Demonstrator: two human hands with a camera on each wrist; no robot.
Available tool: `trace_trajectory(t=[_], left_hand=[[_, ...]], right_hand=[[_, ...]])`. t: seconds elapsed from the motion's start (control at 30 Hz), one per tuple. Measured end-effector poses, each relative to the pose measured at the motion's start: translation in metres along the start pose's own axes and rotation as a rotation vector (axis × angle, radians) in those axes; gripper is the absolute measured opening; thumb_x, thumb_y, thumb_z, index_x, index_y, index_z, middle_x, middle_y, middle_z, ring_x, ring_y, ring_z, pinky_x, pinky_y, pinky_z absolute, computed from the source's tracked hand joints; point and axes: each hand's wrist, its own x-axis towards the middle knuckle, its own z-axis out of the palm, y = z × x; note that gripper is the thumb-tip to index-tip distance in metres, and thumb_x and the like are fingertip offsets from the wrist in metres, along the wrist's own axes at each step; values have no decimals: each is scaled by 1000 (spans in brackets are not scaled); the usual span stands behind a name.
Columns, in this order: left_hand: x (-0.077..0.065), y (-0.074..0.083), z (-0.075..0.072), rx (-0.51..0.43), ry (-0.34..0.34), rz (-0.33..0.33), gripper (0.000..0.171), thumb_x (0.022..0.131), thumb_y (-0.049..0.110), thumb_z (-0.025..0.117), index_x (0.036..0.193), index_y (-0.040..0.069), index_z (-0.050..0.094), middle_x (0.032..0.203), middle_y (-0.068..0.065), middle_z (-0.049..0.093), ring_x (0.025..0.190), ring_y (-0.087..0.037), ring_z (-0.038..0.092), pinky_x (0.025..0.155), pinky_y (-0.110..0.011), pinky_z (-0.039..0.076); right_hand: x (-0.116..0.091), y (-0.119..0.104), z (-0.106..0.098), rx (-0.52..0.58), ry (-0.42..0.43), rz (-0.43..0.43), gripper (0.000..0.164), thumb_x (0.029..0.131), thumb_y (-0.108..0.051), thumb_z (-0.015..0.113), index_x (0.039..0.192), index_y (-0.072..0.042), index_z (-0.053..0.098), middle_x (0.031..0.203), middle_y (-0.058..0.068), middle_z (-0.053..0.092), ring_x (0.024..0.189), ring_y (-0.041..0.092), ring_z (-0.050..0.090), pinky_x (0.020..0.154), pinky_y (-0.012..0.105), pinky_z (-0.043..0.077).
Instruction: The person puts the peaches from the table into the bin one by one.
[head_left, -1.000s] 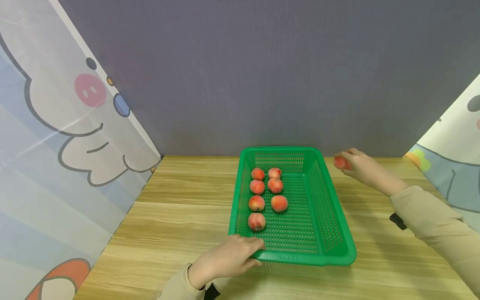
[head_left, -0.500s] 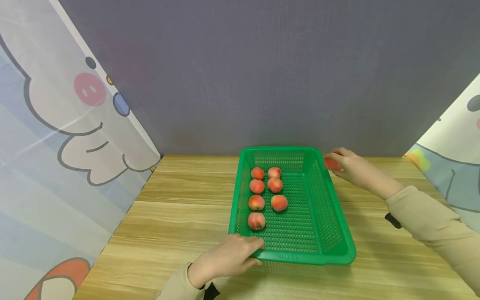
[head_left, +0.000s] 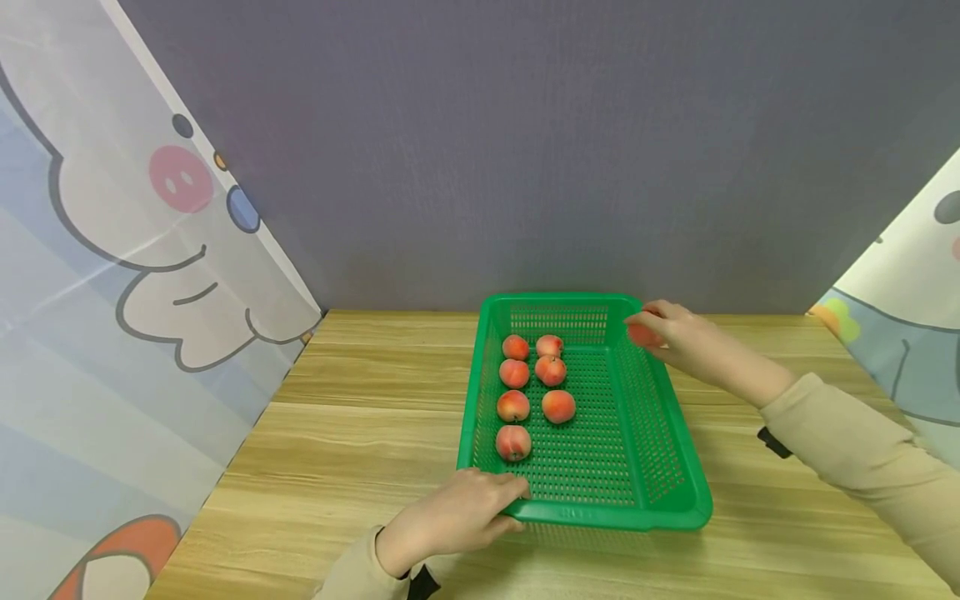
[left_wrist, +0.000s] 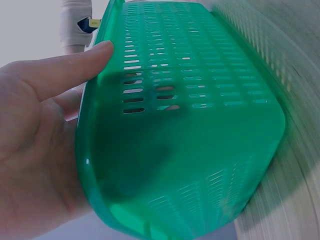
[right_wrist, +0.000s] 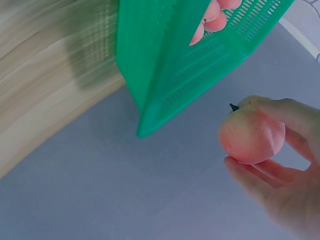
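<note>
A green plastic basket (head_left: 592, 515) with slotted walls stands on the wooden table. Over its near rim, toward the left corner, my left hand (head_left: 459, 510) grips the edge; in the left wrist view the thumb (left_wrist: 75, 70) lies along the outside and the fingers go behind the rim. My right hand (head_left: 686, 337) pinches a peach (right_wrist: 252, 136) between thumb and fingertips, its dark stem showing in the right wrist view. That hand is above the basket's far right rim. Inside, several peaches (head_left: 513, 407) lie in two columns along the left side.
Bare wood of the table (head_left: 360, 417) extends left of the basket. A grey wall (head_left: 480, 167) rises behind the table. Cartoon-printed sheets (head_left: 97, 250) hang at both sides.
My right hand has moved left with the peach, from outside the basket to over its far right rim. The left hand and the peaches in the basket have stayed put.
</note>
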Motion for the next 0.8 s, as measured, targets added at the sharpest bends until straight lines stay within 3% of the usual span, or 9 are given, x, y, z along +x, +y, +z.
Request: trace_trajectory(t=[0.23, 0.67, 0.8], left_hand=[[0, 0, 0, 4, 7, 7, 22, 79, 26, 65, 94, 14, 54, 84, 9, 59, 61, 6, 42, 56, -12, 37], [-1, -1, 2, 6, 12, 15, 22, 79, 26, 65, 94, 13, 54, 83, 8, 59, 61, 6, 42, 57, -12, 38], [0, -1, 2, 0, 7, 10, 22, 79, 26, 65, 94, 14, 54, 83, 9, 59, 61, 6, 41, 57, -11, 38]], right_hand=[[5, -8, -2, 9, -62, 18, 48, 59, 10, 75, 103, 0, 59, 94, 20, 54, 79, 31, 55, 61, 37, 48], [18, -27, -3, 26, -71, -55, 44, 60, 8, 74, 100, -4, 59, 93, 15, 55, 74, 25, 56, 57, 30, 47], [23, -34, -2, 51, -129, -28, 41, 64, 5, 74, 101, -5, 60, 96, 16, 55, 79, 27, 57, 59, 30, 49]])
